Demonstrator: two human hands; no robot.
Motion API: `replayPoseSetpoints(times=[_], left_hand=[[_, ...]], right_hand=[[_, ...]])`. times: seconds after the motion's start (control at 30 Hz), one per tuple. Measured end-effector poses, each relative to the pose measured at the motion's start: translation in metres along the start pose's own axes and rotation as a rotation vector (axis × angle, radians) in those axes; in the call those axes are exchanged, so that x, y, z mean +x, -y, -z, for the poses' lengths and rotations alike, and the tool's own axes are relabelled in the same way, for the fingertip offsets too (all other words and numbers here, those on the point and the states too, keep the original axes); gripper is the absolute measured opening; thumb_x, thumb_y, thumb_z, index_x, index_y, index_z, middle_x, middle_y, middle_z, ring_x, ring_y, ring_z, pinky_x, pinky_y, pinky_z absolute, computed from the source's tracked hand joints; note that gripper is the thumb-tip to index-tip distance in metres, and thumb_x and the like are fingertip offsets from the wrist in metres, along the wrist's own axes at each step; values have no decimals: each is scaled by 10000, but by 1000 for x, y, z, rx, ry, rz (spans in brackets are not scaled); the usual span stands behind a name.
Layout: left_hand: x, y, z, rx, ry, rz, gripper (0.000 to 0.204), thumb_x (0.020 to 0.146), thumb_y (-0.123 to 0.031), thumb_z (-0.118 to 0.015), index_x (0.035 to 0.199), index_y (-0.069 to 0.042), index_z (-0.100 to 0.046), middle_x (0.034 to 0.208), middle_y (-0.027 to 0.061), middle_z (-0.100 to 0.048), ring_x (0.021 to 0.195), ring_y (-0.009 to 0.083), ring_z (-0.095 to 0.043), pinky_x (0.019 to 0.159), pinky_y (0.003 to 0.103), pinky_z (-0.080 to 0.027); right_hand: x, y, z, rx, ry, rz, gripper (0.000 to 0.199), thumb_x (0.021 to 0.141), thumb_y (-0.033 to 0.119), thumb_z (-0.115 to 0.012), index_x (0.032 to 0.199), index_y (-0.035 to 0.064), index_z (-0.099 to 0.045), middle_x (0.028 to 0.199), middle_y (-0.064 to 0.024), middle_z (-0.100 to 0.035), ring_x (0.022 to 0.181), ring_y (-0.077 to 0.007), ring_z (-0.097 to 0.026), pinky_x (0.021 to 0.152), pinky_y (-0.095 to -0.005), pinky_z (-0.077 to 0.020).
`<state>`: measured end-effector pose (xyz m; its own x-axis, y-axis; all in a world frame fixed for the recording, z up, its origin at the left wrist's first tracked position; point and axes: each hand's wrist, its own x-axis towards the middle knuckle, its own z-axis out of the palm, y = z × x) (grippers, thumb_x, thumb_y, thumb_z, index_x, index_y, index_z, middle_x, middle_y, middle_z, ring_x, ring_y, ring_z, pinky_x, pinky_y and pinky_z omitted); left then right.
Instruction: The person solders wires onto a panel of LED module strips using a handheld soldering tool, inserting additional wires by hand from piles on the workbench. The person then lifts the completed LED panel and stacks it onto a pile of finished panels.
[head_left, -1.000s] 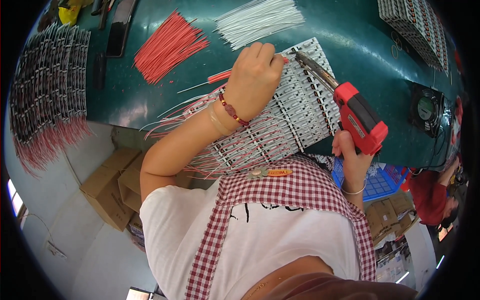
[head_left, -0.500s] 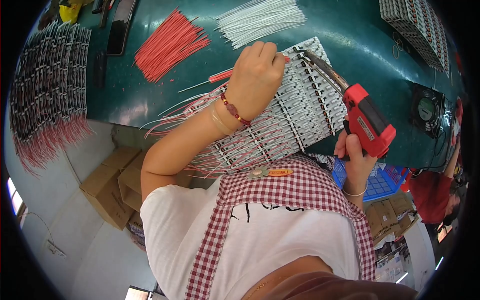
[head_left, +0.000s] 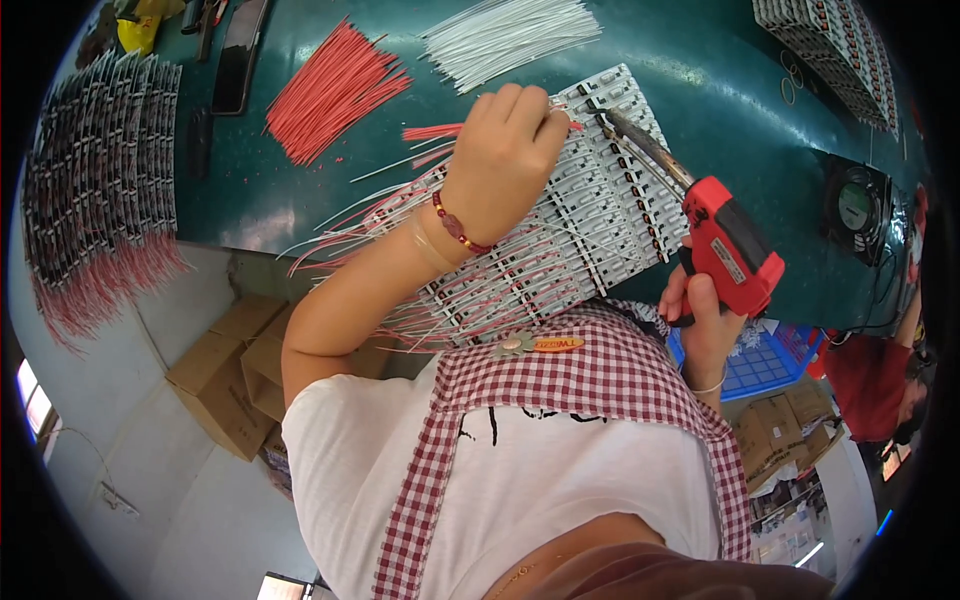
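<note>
My left hand (head_left: 505,160) rests on a row of white circuit strips (head_left: 590,225) with red and white wires trailing from them, and it pinches a thin red wire (head_left: 432,131) against the top strip. My right hand (head_left: 700,320) grips a red soldering gun (head_left: 728,245). Its long metal tip (head_left: 640,145) points at the upper edge of the strips, close to my left fingers.
Loose bundles of red wires (head_left: 335,90) and white wires (head_left: 510,35) lie on the green bench (head_left: 720,90). Finished wired strips (head_left: 95,200) hang over the left edge. More strips (head_left: 835,50) and a small fan (head_left: 855,205) sit right. Cardboard boxes (head_left: 235,370) stand below.
The soldering gun has shifted slightly to the right and its tip stays at the top of the strips. My left hand keeps its place on the wire.
</note>
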<state>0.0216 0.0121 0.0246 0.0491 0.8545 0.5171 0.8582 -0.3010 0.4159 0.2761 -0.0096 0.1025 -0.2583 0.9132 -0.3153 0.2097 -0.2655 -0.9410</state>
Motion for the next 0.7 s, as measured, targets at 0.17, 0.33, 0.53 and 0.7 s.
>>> replayPoseSetpoints(times=[0.17,0.33,0.53,0.7], left_hand=[[-6,-4,-3,-10,61,12,225,699,-9,-622,920,-30,-658,747,69,-468,698,225,-510,624,338,-425],[-6,-3,-5,-5,49,5,231,697,-1,-623,922,-31,-667,741,68,-466,693,224,-510,623,341,-428],[-6,0,-5,-32,27,5,236,691,9,-624,916,-37,-678,739,64,-479,690,221,-519,624,342,-435],[-5,0,-5,-32,-12,-4,227,688,2,-626,901,-53,-683,721,48,-483,674,210,-519,611,334,-422]], right_hand=[[2,-4,-1,-34,16,-19,437,948,256,-589,1233,-64,-502,647,-67,-538,505,-107,-476,476,-244,-414],[2,0,-2,45,-5,-75,84,919,56,-613,878,-15,-594,701,-47,-592,567,-94,-536,529,-245,-440],[4,4,-3,4,-24,-98,70,914,57,-622,922,-11,-606,707,-34,-589,579,-90,-538,524,-241,-438],[3,1,-4,-43,-32,-61,186,924,102,-592,1049,-34,-569,672,-48,-564,539,-97,-500,498,-237,-399]])
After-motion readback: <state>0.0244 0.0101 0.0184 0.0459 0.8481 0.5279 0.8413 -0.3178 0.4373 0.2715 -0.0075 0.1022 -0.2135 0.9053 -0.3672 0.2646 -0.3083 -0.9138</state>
